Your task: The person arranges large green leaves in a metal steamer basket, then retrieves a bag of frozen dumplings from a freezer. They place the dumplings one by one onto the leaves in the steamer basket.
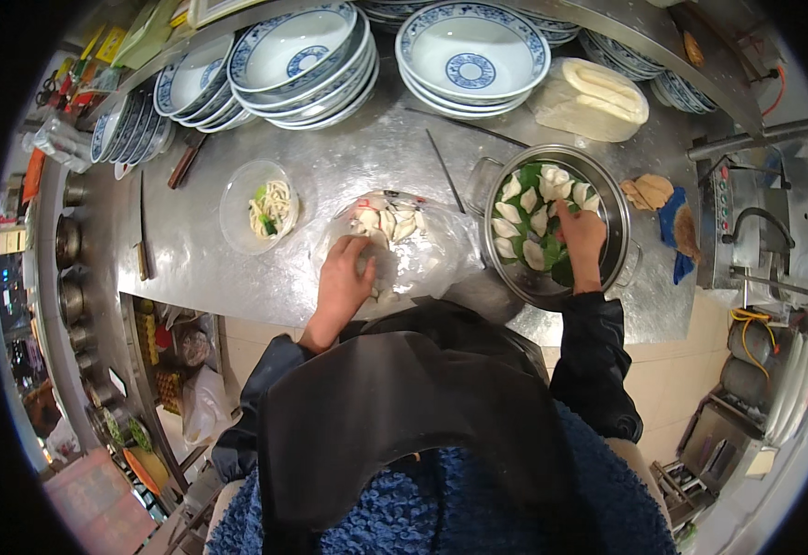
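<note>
A clear plastic bag (439, 239) holding several pale dumplings (390, 223) lies on the steel counter in front of me. My left hand (346, 267) rests at the bag's near left side, fingers curled; what is between them is hidden. To the right stands a two-handled steel pot (617, 208), lined with green leaves (553, 250). Dumplings (506, 227) are spread over the leaves, some close together at the far side. Inside the pot, my right hand (581, 232) points its fingertips down among them, near the middle. Whether it grips a dumpling cannot be made out.
Stacked blue-and-white bowls (473, 69) line the counter's back, beside a wrapped pale dough-like block (591, 100). Left are a plastic bowl of noodles (271, 211) and a long knife (142, 236). A dark rod (445, 170) lies beyond the bag; cloths (678, 229) lie right of the pot.
</note>
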Motion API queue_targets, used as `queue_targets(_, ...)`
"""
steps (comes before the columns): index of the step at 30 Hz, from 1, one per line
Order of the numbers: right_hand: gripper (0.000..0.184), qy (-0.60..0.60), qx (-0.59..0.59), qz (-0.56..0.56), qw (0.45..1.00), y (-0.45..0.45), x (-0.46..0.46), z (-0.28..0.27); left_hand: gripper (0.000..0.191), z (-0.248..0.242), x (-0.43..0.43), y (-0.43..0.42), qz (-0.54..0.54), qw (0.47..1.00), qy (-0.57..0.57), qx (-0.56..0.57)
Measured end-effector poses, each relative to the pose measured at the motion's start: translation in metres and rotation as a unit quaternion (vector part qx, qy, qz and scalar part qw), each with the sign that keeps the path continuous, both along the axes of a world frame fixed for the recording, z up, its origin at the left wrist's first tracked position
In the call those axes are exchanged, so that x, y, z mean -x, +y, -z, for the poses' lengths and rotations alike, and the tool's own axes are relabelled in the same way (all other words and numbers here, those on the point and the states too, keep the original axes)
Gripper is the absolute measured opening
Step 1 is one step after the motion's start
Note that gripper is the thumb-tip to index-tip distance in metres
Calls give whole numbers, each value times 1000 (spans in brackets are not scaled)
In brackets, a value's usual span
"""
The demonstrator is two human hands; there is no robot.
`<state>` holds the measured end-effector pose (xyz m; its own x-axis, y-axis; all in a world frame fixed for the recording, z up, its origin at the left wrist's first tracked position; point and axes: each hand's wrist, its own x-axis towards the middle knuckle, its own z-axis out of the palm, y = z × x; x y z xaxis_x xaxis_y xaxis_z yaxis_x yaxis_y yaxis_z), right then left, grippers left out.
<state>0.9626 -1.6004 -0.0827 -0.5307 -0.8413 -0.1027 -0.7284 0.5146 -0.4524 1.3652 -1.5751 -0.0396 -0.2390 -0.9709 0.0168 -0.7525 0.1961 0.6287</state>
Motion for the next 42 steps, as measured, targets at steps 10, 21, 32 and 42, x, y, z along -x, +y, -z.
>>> queue_targets(10,24,-32,132,-103,985,52,-32,-26,34,49,31,-27,57,893,-378,239)
queue_targets(21,29,-96,57,-364,925,19,4,12,42,73,81,-25,86,894,-423,118)
queue_targets(32,28,-310,-115,-264,906,5,20,68,13,74,82,-24,85,973,-185,109)
queue_targets(42,16,-221,103,-245,938,57,-124,-56,31,-2,-12,-10,10,797,522,-304)
